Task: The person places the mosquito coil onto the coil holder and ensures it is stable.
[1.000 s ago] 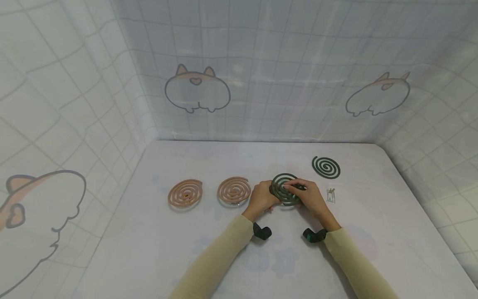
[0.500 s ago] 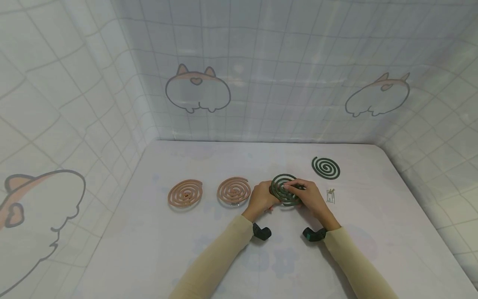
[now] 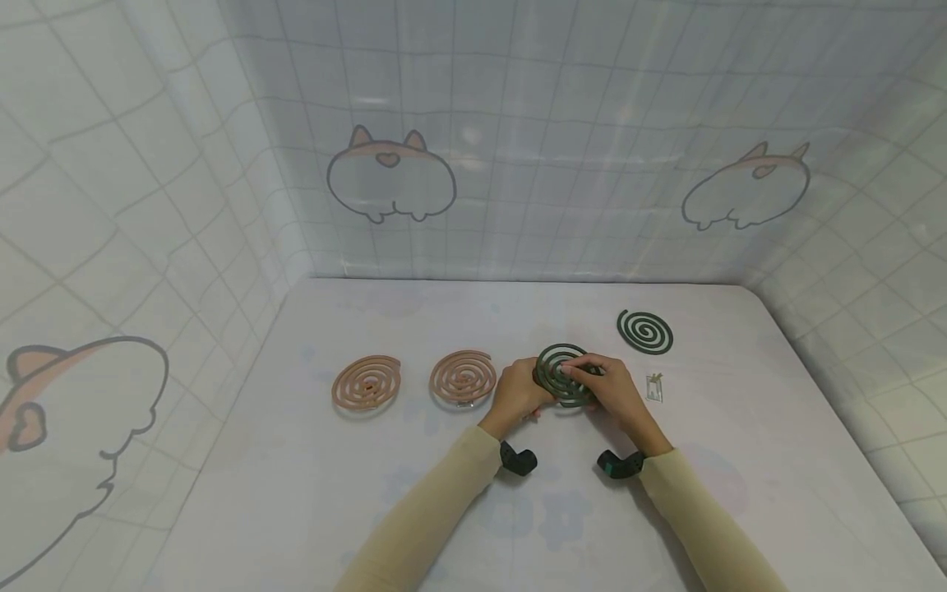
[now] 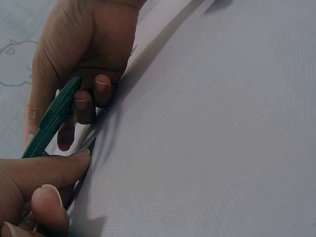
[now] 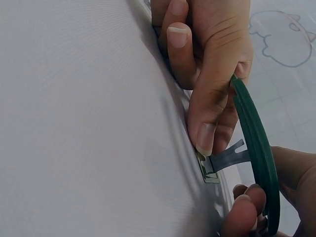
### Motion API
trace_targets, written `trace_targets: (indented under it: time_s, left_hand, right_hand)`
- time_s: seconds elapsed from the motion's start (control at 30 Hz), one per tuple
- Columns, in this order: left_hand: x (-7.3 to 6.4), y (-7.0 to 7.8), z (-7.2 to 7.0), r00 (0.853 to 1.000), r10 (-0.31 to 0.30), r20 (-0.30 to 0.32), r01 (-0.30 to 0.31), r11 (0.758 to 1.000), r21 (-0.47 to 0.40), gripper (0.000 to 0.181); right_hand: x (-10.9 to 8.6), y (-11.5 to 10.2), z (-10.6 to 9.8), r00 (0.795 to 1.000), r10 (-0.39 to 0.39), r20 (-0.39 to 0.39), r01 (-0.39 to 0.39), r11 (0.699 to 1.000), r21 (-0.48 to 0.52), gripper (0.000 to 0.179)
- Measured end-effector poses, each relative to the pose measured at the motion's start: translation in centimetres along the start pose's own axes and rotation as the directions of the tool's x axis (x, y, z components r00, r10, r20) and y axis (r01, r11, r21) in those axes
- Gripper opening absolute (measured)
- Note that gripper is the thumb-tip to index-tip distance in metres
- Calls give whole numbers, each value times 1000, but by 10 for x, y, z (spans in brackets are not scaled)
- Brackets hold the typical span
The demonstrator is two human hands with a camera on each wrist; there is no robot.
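Observation:
A green mosquito coil [image 5: 258, 140] is held tilted just above the table in the middle of the head view. My right hand [image 3: 616, 393] pinches it, thumb and fingers near the middle of the spiral. Beneath the coil, my left hand [image 3: 519, 388] grips a small metal coil stand [image 5: 229, 159], its thumb pressing the flat base. In the right wrist view the stand's upright prong reaches the coil's underside; whether it is hooked in is unclear. The left wrist view shows the coil edge-on between both hands.
Two brown coils [image 3: 368, 384] [image 3: 464, 380] sit raised on stands at the left. Farther back to the right lies another green coil [image 3: 645, 333], with a loose metal stand [image 3: 654, 387] in front of it. Patterned cloth walls surround the white table [image 3: 414, 485].

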State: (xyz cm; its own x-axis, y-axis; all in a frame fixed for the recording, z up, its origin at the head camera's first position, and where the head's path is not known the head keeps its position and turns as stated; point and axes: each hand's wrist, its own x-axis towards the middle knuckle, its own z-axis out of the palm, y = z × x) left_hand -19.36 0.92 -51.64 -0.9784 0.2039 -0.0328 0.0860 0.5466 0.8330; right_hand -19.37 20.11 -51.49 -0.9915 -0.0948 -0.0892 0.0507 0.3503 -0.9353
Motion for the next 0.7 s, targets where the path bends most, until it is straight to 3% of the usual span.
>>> trace_targets:
  time_s: [0.13,0.23,0.4,0.53,0.7]
  left_hand:
    - [-1,-3,-1,999,31,16,-31,999,-18,27]
    - [-3,-5,-4,998,17,62,-13,997,-70,37]
    - [-6,-6,-10,989,-2,145,28,984,-177,72]
    - [-7,-6,-15,983,-8,183,46,977,-206,96]
    - [-11,-6,-16,981,2,193,45,970,-241,90]
  right_hand:
    - [0,0,0,1000,-9,4,9,1000,2,30]
    - [-1,1,-1,1000,-4,-3,4,1000,3,29]
    - [0,1,-1,1000,-8,-9,8,1000,-5,32]
    - [-1,-1,0,1000,0,-15,0,1000,-15,35]
    - [-2,-2,1,1000,14,-26,-15,1000,-27,36]
